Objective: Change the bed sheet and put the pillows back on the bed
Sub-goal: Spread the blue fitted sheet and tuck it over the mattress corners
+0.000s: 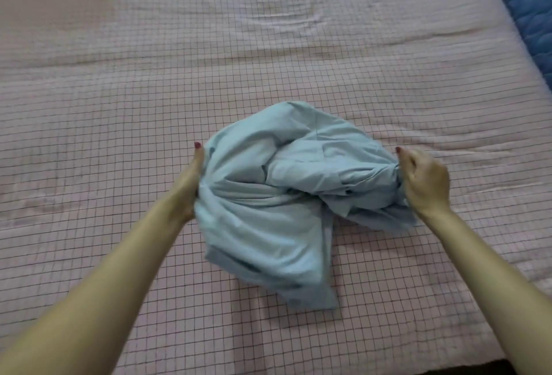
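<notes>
Both hands, left [191,183] and right [424,183], apparently grip a bunched blue sheet [277,195] above the bed [119,106].

I see the bundled sheet [268,195] lying on the bed [119,106], mid-near. My left hand [195,177] sits at its left edge, my right hand [424,183] at its right; a quilt [525,10] lies far right.

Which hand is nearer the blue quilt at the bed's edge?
Right. The right hand grips the light-blue sheet on the side toward the blue quilt; the left hand holds the opposite side.
</notes>
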